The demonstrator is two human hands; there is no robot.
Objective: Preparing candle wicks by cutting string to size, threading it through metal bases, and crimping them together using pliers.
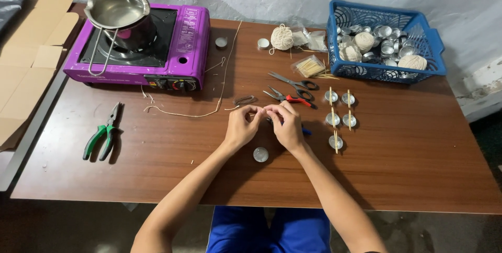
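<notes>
Hands meet over the middle of the brown wooden table (418,169), and from my feed I see the left hand (239,127) and the right hand (285,125) with fingertips drawn together, pinching something small and thin between them; I cannot tell exactly what it is, though a pale wick string (222,83) trails across the table from just left of the fingers up toward the stove. Something blue shows under the right hand, mostly hidden.

Just below the hands, near the table's front, a single round metal tealight cup (260,154) lies on the wood, apart from both wrists. Just right of the right hand stand five more cups (340,112) in two short columns, with thin wooden sticks laid across their tops.

Beyond the fingers lie black-handled scissors (297,82) and red-handled pliers (287,97), near each other. Green-handled pliers (104,133) sit well apart at the left. A purple portable gas stove (178,49) at the far left carries a steel pot (119,12). A ball of string (282,37) and a packet of wooden sticks (309,66) lie at the far edge, beside a blue plastic basket (434,57) holding more cups and string balls.
</notes>
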